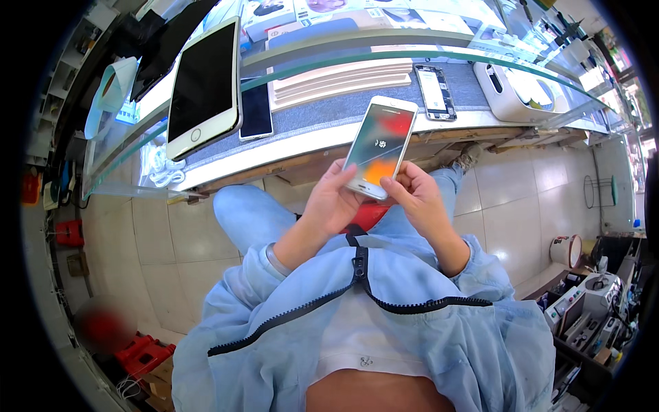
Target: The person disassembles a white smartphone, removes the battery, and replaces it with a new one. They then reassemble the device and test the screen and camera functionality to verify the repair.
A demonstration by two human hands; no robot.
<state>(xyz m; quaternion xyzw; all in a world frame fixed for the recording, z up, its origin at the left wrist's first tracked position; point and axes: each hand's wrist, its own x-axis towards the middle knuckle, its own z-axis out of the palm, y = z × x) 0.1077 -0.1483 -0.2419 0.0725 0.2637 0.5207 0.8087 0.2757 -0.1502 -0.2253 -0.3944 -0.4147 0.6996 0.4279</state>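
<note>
A white smartphone (382, 147) with a lit, colourful screen is held up between both my hands, tilted a little to the right. My left hand (334, 199) grips its lower left edge, with the thumb lying over the screen's border. At the lower right corner, my right hand (416, 194) closes around the phone, its thumb at the bottom bezel. Beyond it on the counter lie a dark-screened smartphone (257, 113) and an opened phone part (435, 93) with a white label. A white tablet (204, 89) with a black screen rests on the glass at the left.
A glass-topped counter (425, 58) runs across in front of me, with a stack of pale boards (343, 84) beneath the glass. To the right sits a white bin (515, 96). Coiled white cables (163, 169) lie at left. Repair equipment (590, 302) stands at lower right, red cases (143, 353) at lower left.
</note>
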